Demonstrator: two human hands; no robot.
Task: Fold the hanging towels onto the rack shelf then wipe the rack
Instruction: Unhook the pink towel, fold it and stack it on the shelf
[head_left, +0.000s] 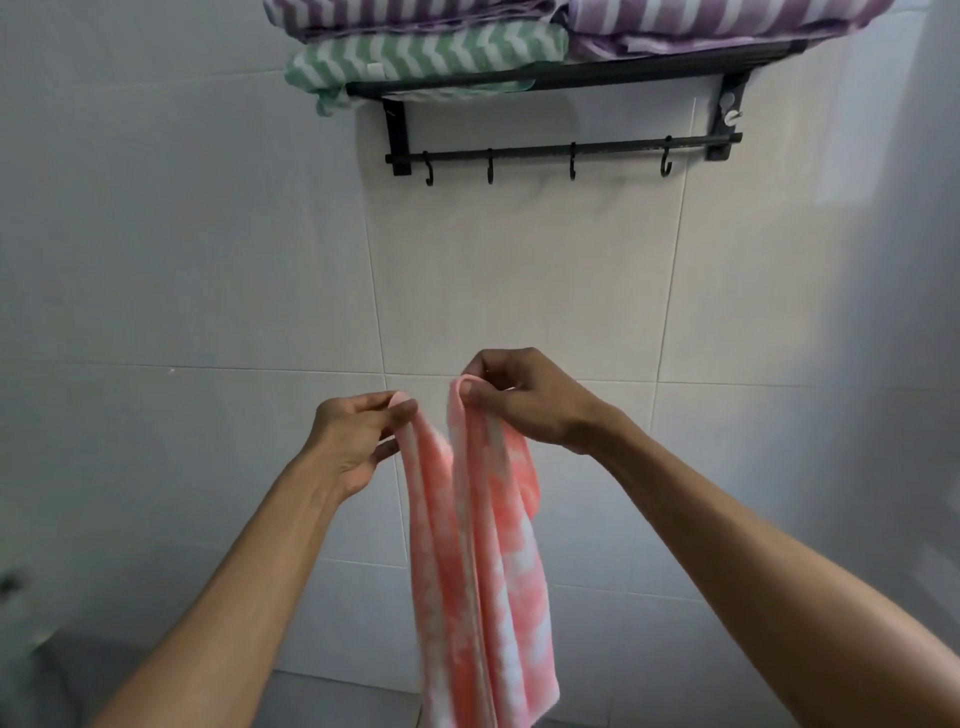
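A pink and white towel (483, 561) hangs down between my two hands in front of the tiled wall. My left hand (358, 436) pinches one top corner, and my right hand (519, 400) pinches the other top corner a little higher. The two corners are close together. Above, the black wall rack (571, 78) carries folded towels on its shelf: a green zigzag towel (410, 60) at the left with a purple striped towel (395, 13) on top of it, and another purple striped towel (717, 23) at the right.
Under the shelf runs a black bar (561, 150) with several bare hooks (490, 169). White wall tiles (208, 260) fill the background. A grey floor (322, 696) shows at the bottom, and a blurred fixture (15, 582) sits at the lower left edge.
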